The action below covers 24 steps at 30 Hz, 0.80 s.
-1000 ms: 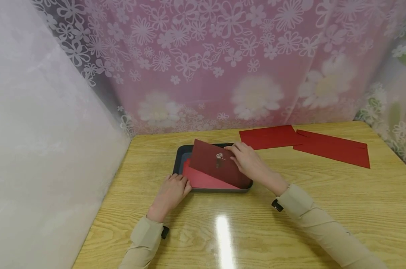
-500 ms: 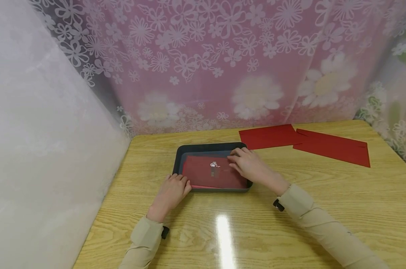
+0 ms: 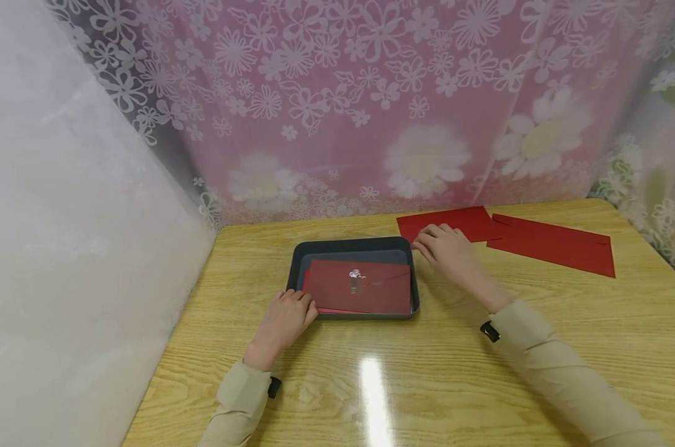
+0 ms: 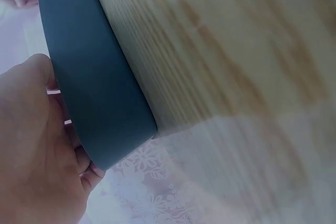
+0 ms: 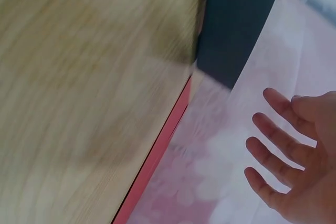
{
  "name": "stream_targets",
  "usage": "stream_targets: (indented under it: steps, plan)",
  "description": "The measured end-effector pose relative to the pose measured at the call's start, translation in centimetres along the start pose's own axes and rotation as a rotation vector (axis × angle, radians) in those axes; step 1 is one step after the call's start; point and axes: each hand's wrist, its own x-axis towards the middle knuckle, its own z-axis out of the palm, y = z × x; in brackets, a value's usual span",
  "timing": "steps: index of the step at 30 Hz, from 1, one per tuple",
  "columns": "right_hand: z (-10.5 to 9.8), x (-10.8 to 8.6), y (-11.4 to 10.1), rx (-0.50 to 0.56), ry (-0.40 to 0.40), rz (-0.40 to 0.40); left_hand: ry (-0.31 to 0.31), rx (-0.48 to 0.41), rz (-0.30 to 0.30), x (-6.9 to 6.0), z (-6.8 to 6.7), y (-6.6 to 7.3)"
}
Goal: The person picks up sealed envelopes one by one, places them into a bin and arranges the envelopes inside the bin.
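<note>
A dark tray holds a dark red envelope with a white flower print, lying flat. A brighter red edge shows beneath it at the left and front. My left hand grips the tray's front-left corner, fingers curled over the rim; the left wrist view has this hand against the tray wall. Beyond the tray's back-right corner, my right hand hovers near a red envelope. Its fingers are spread and loosely bent, with nothing held, as the right wrist view of the hand confirms.
A second red envelope lies at the back right, touching or overlapping the first. Everything stands on a wooden table. A flowered curtain hangs behind, and a white sheet rises along the left side.
The dark red envelope, earlier tilted in my right hand, has come down flat in the tray. My right hand has let go and moved right and back. My left hand has stayed put.
</note>
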Motion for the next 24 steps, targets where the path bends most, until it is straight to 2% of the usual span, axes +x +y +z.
stream_targets:
  steps: [9, 17, 24]
  plan:
    - [-1.2, -1.0, 4.4, -0.044, -0.135, 0.151, 0.008, 0.017, 0.004, -0.1, -0.1, 0.0]
    - [-1.4, -2.5, 7.8, -0.025, -0.306, 0.256, 0.005, 0.02, 0.004, -0.1, 0.0, 0.0]
    - [-1.6, -4.0, 10.0, 0.019, -0.454, 0.342, 0.003, 0.021, 0.002, -0.1, -0.1, 0.0]
